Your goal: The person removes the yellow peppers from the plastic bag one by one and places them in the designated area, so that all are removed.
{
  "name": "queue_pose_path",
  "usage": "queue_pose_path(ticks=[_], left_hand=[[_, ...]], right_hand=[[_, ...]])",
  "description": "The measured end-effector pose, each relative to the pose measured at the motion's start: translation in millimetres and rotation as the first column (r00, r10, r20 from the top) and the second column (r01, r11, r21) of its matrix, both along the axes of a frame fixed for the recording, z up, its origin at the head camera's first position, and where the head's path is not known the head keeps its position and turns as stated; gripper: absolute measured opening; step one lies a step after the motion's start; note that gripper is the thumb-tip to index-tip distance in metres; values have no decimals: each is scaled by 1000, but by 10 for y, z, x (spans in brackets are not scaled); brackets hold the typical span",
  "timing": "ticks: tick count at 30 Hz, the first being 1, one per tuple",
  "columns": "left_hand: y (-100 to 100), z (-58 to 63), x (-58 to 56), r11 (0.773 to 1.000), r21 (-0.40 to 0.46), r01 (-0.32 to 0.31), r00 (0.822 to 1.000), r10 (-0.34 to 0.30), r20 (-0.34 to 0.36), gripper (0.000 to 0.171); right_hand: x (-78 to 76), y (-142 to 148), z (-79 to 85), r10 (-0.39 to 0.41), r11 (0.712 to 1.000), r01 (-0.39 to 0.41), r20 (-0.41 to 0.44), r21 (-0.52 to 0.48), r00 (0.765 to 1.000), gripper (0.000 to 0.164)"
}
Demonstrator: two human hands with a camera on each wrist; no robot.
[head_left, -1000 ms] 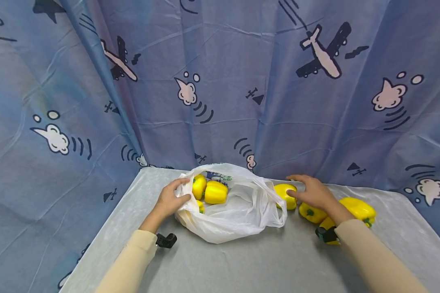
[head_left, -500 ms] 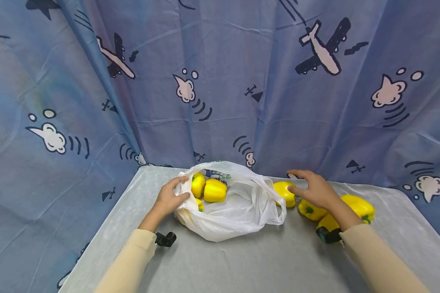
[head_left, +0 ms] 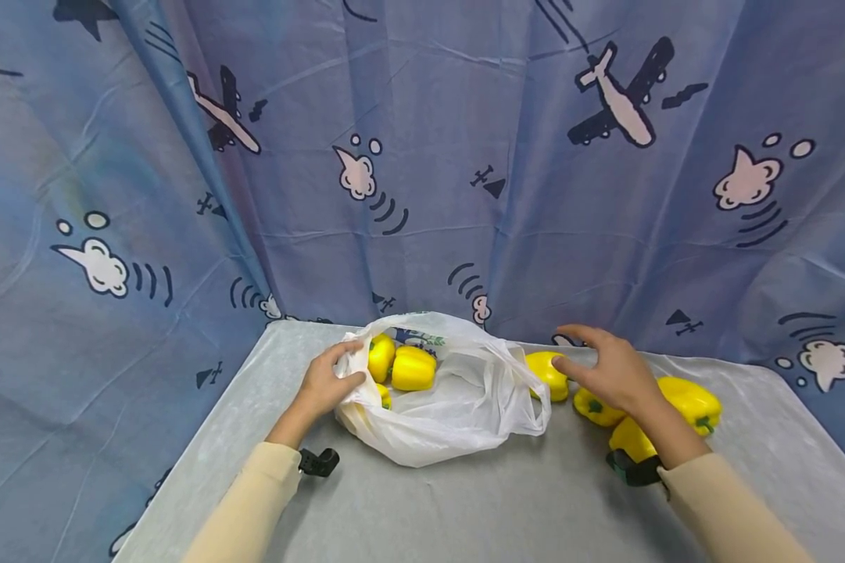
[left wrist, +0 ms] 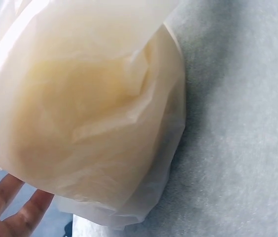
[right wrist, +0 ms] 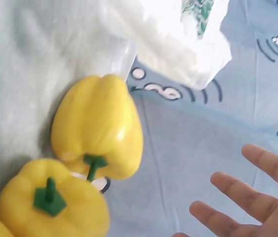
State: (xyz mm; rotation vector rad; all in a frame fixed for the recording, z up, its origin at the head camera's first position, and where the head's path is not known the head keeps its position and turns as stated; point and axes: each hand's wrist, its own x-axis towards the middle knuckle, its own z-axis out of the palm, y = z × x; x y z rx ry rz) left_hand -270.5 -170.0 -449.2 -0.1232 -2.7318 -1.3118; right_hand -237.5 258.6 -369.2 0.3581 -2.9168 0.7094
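Observation:
A white plastic bag [head_left: 422, 446] lies on its side with its mouth spread, and several yellow bell peppers [head_left: 413, 369] show inside it. My left hand [head_left: 324, 381] holds the bag's rim at the left, thumb and fingers on the plastic. In the left wrist view the bag [left wrist: 94, 123] fills most of the picture, with a yellowish shape showing through it. My right hand [head_left: 615, 371] hovers with spread fingers, right of a yellow bell pepper [head_left: 549, 375] beside the bag. In the right wrist view that hand [right wrist: 262, 202] is apart from the pepper [right wrist: 99, 128] and holds nothing.
More yellow bell peppers [head_left: 689, 403] lie to the right, partly behind my right forearm; another pepper [head_left: 594, 408] sits nearer the bag. A grey cloth covers the table [head_left: 464, 516]. A blue patterned curtain [head_left: 422, 195] hangs along the back and left.
My right hand has moved slightly right and away from the pepper beside the bag, its fingers spreading wider. The left hand and the bag have stayed put.

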Motion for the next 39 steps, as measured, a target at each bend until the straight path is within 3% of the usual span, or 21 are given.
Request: queue_pose_path(ticks=[7,17,39], left_hand=[[1,-8,4,1000,0,1,1000,-1,-14,51],[-1,1,6,1000,5,3,1000,-3,-16,51],[-14,0,-4,1000,-6,6,999,-6,-33,51]], right_hand=[[80,-130,58,25,998,-28,-52,-54,998,61],[105,-322,128,48,992,-53,-50,-115,998,58],[-41,-957,41,192,937,-220,-127,-273,973,51]])
